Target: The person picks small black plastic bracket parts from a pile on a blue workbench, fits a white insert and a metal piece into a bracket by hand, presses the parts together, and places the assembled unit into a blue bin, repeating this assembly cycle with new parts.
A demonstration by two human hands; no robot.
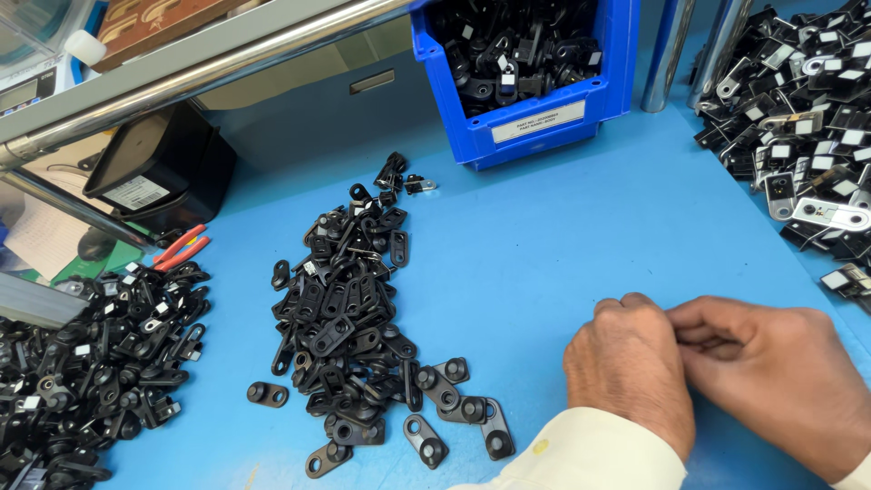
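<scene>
1. Two hands meet fingertip to fingertip on the blue table (562,236): the left hand (626,367) curled into a loose fist, the right hand (771,372) pressed against it. Whatever they pinch is hidden, so their grip cannot be told.
2. Nearest, to the left of the fingers, lies a long heap of small black flat metal brackets with round holes (349,318).
3. Farther left, a second black pile (91,363) is cut off by the edge.
4. Beyond the fingers stands a blue plastic bin (535,109) with a white rectangular label (537,122).
</scene>
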